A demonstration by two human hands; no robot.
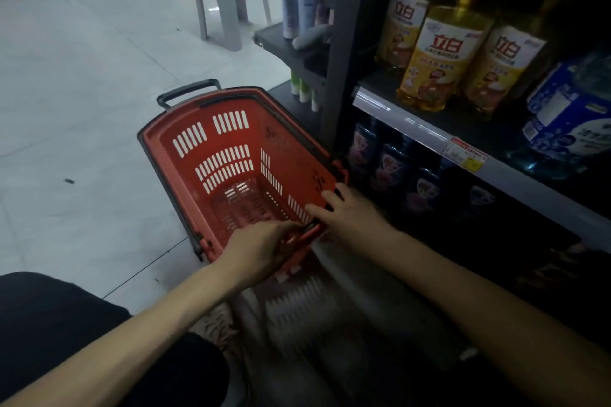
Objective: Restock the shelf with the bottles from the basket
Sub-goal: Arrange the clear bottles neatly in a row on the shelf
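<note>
Looking down nearest ourselves, we find both hands on the near rim of the red basket (228, 158). The left hand (261, 249) curls its fingers over the rim. The right hand (347, 213) lies just beside it at the near right corner, fingers stretched fairly straight along the edge. The basket sits on the floor, its long axis running away from us and slightly left, and we see no bottle left inside. The bottles stand to the right of the hands on the shelf (413, 122): dark bottles (393, 168) on the lower level, yellow bottles (443, 59) upright above. We judge the right hand nearer for any further reach there.
</note>
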